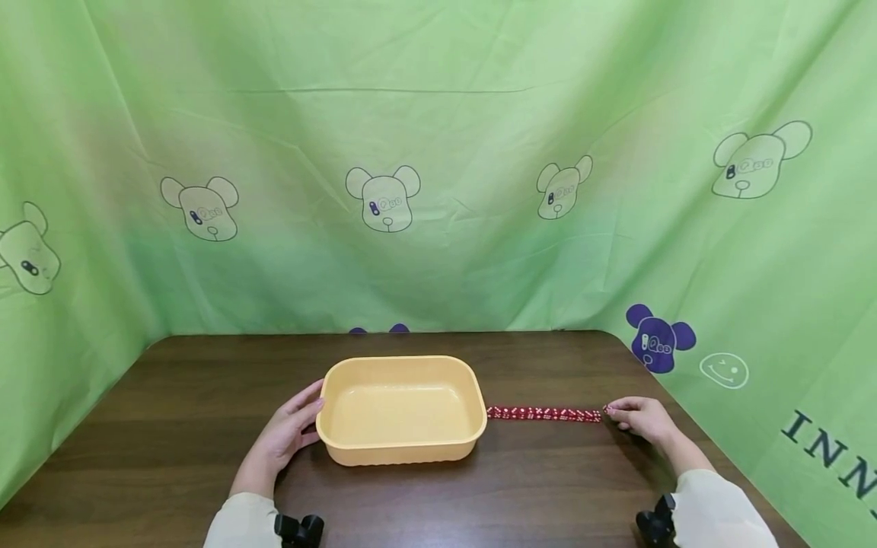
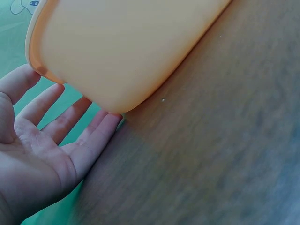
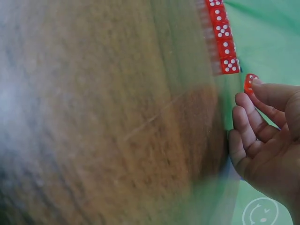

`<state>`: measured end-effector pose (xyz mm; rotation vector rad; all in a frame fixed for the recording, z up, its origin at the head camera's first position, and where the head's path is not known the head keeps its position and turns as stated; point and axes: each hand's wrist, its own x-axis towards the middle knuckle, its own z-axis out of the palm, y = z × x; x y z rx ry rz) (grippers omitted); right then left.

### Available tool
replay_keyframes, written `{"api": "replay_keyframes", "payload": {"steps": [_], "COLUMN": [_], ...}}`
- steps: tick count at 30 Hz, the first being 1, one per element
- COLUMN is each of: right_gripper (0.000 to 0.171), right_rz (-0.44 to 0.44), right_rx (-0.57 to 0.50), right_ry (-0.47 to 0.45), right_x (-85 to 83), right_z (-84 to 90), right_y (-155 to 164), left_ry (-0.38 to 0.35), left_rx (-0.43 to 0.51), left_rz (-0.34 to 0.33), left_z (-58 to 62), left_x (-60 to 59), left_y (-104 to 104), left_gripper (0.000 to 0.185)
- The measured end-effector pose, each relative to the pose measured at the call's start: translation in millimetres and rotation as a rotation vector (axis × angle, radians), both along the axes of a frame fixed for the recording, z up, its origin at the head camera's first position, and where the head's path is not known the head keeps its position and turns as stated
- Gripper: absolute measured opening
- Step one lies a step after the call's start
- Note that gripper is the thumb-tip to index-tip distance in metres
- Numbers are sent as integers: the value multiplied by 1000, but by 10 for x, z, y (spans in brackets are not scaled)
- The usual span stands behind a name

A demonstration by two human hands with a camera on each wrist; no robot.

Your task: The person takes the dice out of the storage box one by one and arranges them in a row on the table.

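Note:
A yellow rectangular tub (image 1: 400,449) stands on the table, its inside bare. My left hand (image 1: 289,428) rests its outstretched fingertips against the tub's left side; in the left wrist view the fingers (image 2: 75,117) touch the rim and lower wall. From the tub's right side a straight row of red dice (image 1: 544,413) with white pips runs to the right. At the row's right end, my right hand (image 1: 642,418) pinches a single red die (image 3: 251,82) between thumb and forefinger. That die is slightly apart from the row's last die (image 3: 229,65).
The brown wooden table (image 1: 548,487) has a back edge and a slanting right edge near my right hand. A green cloth (image 1: 466,259) with bear-head drawings hangs behind and on both sides. A dark strapped device (image 1: 299,530) sits at each wrist.

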<state>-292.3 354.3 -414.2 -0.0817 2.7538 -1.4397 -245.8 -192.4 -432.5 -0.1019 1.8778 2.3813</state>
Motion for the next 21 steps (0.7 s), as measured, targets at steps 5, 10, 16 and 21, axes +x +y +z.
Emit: {"api": "replay_keyframes", "payload": {"steps": [5, 10, 16, 21], "right_gripper": [25, 21, 17, 16], "right_rz": [1, 13, 32, 32], "right_rx": [38, 106, 186, 221], "right_ry": [23, 59, 93, 104], "right_x": [-1, -1, 3, -19], "right_z": [-34, -60, -71, -83], "right_y": [9, 11, 11, 8], "left_ry": [1, 3, -1, -1], "left_rx": [1, 2, 3, 5], "left_rz": [4, 8, 6, 2], "left_z": [-6, -3, -2, 2], "left_x": [0, -2, 1, 5], "left_y": [-3, -4, -3, -3], "left_gripper": [54, 54, 54, 54]}}
